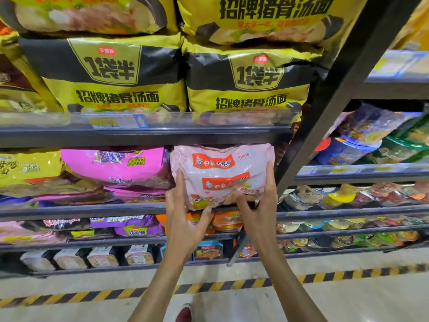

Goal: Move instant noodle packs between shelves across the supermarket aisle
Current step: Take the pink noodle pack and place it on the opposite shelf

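head view: you hold a pale pink pack (pixel 222 173) between both hands, at the right end of the shelf (pixel 92 211) that carries the magenta packs (pixel 113 166). your left hand (pixel 183 219) grips its lower left corner, fingers up along the left edge and thumb pressed under the bottom edge. your right hand (pixel 260 205) grips the lower right corner, fingers up the right edge and thumb on the front face. the pack stands upright, its front with red labels facing you, and its bottom edge sits right at the front lip of that shelf; you cannot tell whether it rests on the shelf or hangs in your hands. its top edge reaches just under the front rail (pixel 139 135) of the shelf above. the magenta packs lie just beside it on the left. a dark upright post (pixel 325 108) runs just beside the pack's right edge, slanting up to the top right corner. above the rail, yellow-and-black packs (pixel 116 77) stand side by side in two rows. lower shelves hold more packs and bowls. a yellow-black striped line (pixel 92 295) crosses the floor under your forearms.
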A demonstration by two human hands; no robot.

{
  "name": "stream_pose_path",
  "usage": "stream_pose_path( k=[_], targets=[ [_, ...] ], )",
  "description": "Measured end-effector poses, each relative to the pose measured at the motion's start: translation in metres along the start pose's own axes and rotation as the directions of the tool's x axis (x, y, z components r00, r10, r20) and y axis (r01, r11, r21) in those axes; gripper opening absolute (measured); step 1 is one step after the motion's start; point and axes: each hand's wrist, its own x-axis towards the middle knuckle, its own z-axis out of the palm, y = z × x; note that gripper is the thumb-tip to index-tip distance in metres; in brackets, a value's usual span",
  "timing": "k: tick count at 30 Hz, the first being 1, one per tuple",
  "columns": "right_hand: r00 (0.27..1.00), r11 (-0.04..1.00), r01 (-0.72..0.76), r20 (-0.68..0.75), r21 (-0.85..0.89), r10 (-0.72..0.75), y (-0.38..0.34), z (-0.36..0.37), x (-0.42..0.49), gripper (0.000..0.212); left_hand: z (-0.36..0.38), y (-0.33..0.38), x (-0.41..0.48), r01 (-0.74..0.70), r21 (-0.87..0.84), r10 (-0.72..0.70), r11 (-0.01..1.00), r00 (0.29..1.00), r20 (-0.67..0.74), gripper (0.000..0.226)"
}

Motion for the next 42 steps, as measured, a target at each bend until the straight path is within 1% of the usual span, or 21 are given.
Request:
stream_pose_path(
  k=[3, 6, 7, 10, 12, 13, 15, 17, 20, 23, 26, 28, 30, 32, 34, 37, 39, 42],
  targets=[
    [1.0, 1.0, -0.005, 0.007, -0.015, 0.005, 0.0, -0.008, -0.005, 0.089, -0.008, 0.001, -0.004, 0.006, 0.016, -0.006, 1.0, 1.0, 0.022, 0.096],
    [0.997, 0.996, -0.078, -0.016, 0.048, 0.079, 0.0, -0.013, 0.003, 0.093, -0.017, 0.001, 0.002, -0.004, -0.028, 0.006, 1.0, 0.998, 0.065, 0.091],
    [0.995, 0.995, -0.096, -0.026, 0.029, 0.097, -0.001, -0.012, 0.005, 0.093, -0.017, 0.001, 0.005, 0.004, -0.05, 0.0, 0.999, 0.997, 0.077, 0.091],
    [0.997, 0.981, -0.083, -0.014, -0.178, 0.082, -0.003, -0.005, 0.005, 0.086, -0.014, 0.005, 0.011, 0.042, -0.075, -0.036, 0.996, 0.996, 0.083, 0.096],
    [0.997, 0.969, -0.064, 0.016, -0.237, 0.07, -0.002, -0.002, 0.003, 0.078, -0.013, 0.006, 0.012, 0.064, -0.113, -0.053, 0.992, 0.993, 0.102, 0.098],
    [0.996, 0.972, -0.064, 0.041, -0.226, 0.075, 0.0, -0.003, 0.003, 0.075, -0.014, 0.006, 0.011, 0.083, -0.137, -0.067, 0.987, 0.991, 0.117, 0.099],
    [0.987, 0.985, -0.104, 0.109, -0.141, 0.119, 0.004, -0.005, 0.006, 0.077, -0.017, 0.005, 0.012, 0.115, -0.154, -0.093, 0.981, 0.986, 0.141, 0.099],
    [0.975, 0.987, -0.148, 0.157, -0.062, 0.156, 0.007, -0.008, 0.008, 0.086, -0.017, 0.007, 0.013, 0.131, -0.148, -0.109, 0.98, 0.983, 0.146, 0.099],
    [0.97, 0.984, -0.175, 0.177, 0.025, 0.168, 0.001, -0.012, 0.012, 0.103, -0.017, 0.012, 0.014, 0.134, -0.15, -0.111, 0.98, 0.982, 0.153, 0.096],
    [0.968, 0.975, -0.19, 0.189, 0.115, 0.167, -0.006, -0.021, 0.011, 0.111, -0.019, 0.017, 0.009, 0.123, -0.186, -0.088, 0.975, 0.979, 0.185, 0.096],
    [0.963, 0.981, -0.181, 0.216, 0.073, 0.161, -0.005, -0.032, 0.001, 0.114, -0.022, 0.023, -0.007, 0.162, -0.253, -0.106, 0.954, 0.97, 0.22, 0.097],
    [0.961, 0.99, -0.139, 0.241, 0.006, 0.134, -0.003, -0.043, -0.011, 0.11, -0.027, 0.029, -0.019, 0.196, -0.306, -0.123, 0.932, 0.962, 0.243, 0.097],
    [0.95, 0.991, -0.129, 0.28, -0.045, 0.136, -0.005, -0.055, -0.02, 0.104, -0.032, 0.032, -0.03, 0.233, -0.298, -0.144, 0.926, 0.945, 0.292, 0.098],
    [0.95, 0.993, -0.098, 0.291, -0.066, 0.113, -0.007, -0.065, -0.03, 0.091, -0.039, 0.037, -0.042, 0.247, -0.29, -0.147, 0.925, 0.933, 0.327, 0.094],
    [0.952, 0.997, -0.072, 0.298, -0.028, 0.077, -0.012, -0.073, -0.043, 0.082, -0.044, 0.044, -0.053, 0.227, -0.268, -0.137, 0.936, 0.939, 0.317, 0.09],
    [0.941, 0.992, -0.122, 0.321, 0.024, 0.108, -0.016, -0.077, -0.059, 0.085, -0.049, 0.055, -0.069, 0.225, -0.258, -0.148, 0.94, 0.947, 0.287, 0.086],
    [0.932, 0.993, -0.112, 0.351, 0.027, 0.095, -0.023, -0.076, -0.066, 0.082, -0.055, 0.059, -0.079, 0.243, -0.29, -0.169, 0.926, 0.952, 0.257, 0.083],
    [0.92, 0.994, -0.089, 0.387, 0.057, 0.06, -0.04, -0.075, -0.08, 0.067, -0.068, 0.065, -0.098, 0.242, -0.317, -0.18, 0.917, 0.96, 0.213, 0.079]
  ],
)
